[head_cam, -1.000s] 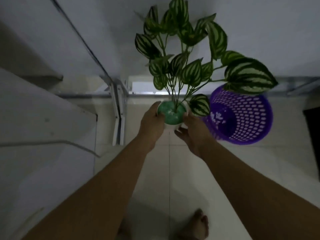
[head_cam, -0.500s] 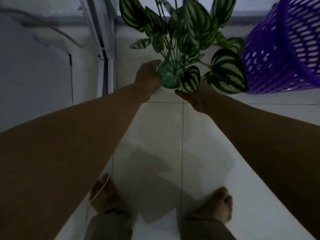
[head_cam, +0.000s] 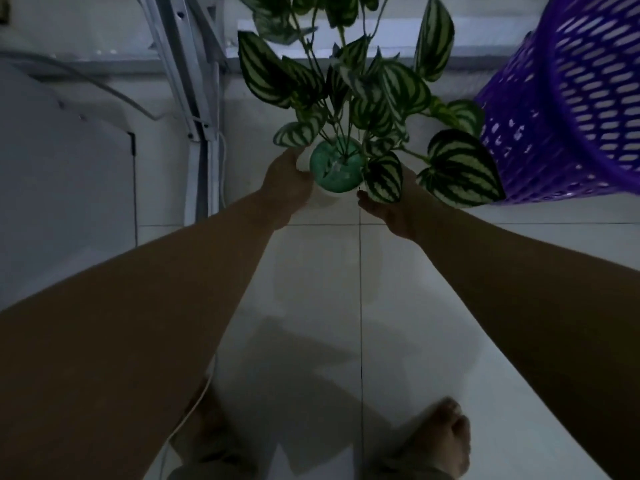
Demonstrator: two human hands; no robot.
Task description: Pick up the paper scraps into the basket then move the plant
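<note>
A plant (head_cam: 367,95) with striped green-and-white leaves stands in a small white pot (head_cam: 336,171) with a green top, over the pale tiled floor. My left hand (head_cam: 287,181) wraps the pot's left side. My right hand (head_cam: 391,209) grips its right side, partly hidden under a leaf. Both arms are stretched forward. A purple perforated basket (head_cam: 568,109) stands at the upper right, touching the plant's outer leaves. Pale scraps show through its holes.
A white metal frame (head_cam: 201,109) runs along the floor at the upper left, beside a grey panel (head_cam: 65,188). A thin white cable (head_cam: 194,407) trails down by my left foot (head_cam: 207,431). My right foot (head_cam: 440,441) is at the bottom.
The view has tipped downward and nearer the floor; my feet came into sight. The plant and basket shifted toward the top right, and both hands stayed on the pot.
</note>
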